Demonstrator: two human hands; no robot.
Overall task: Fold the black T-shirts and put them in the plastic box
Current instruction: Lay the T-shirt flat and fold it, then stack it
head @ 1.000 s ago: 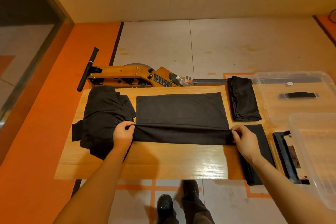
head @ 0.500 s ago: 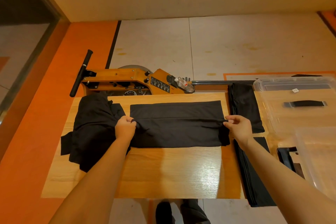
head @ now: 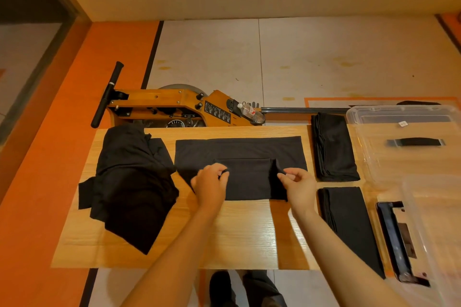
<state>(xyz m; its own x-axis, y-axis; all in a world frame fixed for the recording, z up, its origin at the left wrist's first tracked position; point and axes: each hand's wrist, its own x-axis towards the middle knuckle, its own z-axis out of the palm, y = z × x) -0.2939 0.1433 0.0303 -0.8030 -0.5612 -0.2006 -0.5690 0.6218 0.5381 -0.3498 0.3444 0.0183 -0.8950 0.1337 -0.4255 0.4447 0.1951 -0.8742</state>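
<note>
From the head view, a wooden bench (head: 224, 237) runs left to right with a black T-shirt (head: 239, 154) laid flat as a long folded strip near the middle of its far edge. A narrower folded section of the same cloth lies over the strip's near half and reaches toward the near edge. The left hand (head: 209, 185) has its fingers curled and pinches the left border of that section, while the right hand (head: 298, 187) pinches the right border between thumb and fingers, where the cloth stands up in a small ridge. Both forearms come in from the near edge. Toward the left end of the bench sits a loose heap of black T-shirts (head: 132, 182), unfolded and rumpled, one flap hanging toward the left edge. Toward the right end lie two folded shirts: a folded T-shirt (head: 334, 147) near the far edge and a second folded T-shirt (head: 349, 222) near the near edge, apart from each other and just beside the right hand. At the far right corner rests the clear plastic box (head: 361, 142), with a black handle showing through it; a clear lid (head: 429, 207) with a black latch lies nearer the near right corner. Behind the far edge stands a wooden rowing machine (head: 174, 107) on the floor, a water bottle (head: 247, 109) set in it. Dark shoes (head: 220, 286) show below the near edge.
</note>
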